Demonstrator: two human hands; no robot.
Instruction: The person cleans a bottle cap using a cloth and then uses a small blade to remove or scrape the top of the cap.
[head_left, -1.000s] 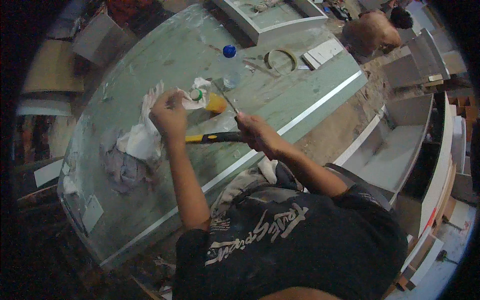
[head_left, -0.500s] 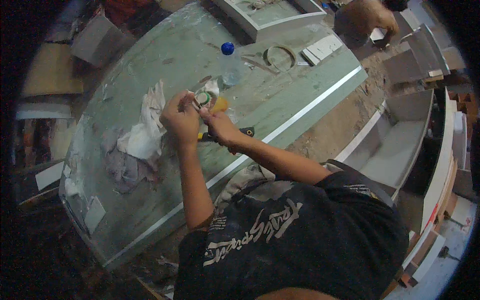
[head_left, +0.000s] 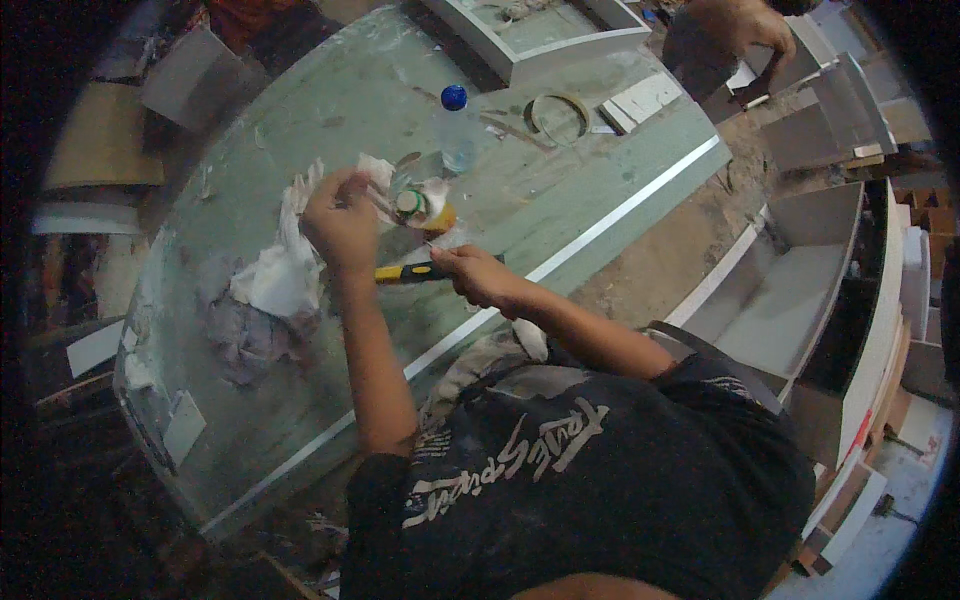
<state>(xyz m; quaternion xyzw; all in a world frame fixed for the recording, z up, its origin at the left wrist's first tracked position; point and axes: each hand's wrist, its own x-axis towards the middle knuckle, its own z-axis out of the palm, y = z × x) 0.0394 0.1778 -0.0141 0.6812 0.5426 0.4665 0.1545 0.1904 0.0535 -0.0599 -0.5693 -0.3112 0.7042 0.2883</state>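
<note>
My left hand [head_left: 340, 222] is raised over the bench with its fingers curled together. A white scrap of cloth or paper [head_left: 376, 172] shows right beside its fingertips; whether they grip it I cannot tell. My right hand [head_left: 472, 276] has its fingers pinched, with a thin tip showing in front, too small to name. Below this hand a yellow-and-black tool handle [head_left: 405, 272] lies on the bench. Between and beyond my hands stands a small bottle with a green-rimmed white cap [head_left: 410, 203] and a yellow-orange body [head_left: 442, 218].
Crumpled white cloth [head_left: 278, 280] and a grey rag [head_left: 245, 340] lie left on the green bench [head_left: 330, 130]. Farther back are a blue-capped clear bottle [head_left: 456, 130], a tape-like ring [head_left: 560, 120], white strips [head_left: 642, 100] and a frame [head_left: 580, 45]. Another person [head_left: 730, 45] crouches far right.
My hands have moved apart from the green-capped bottle: the left to the left, the right toward me and to the right. More of the yellow-and-black handle now shows.
</note>
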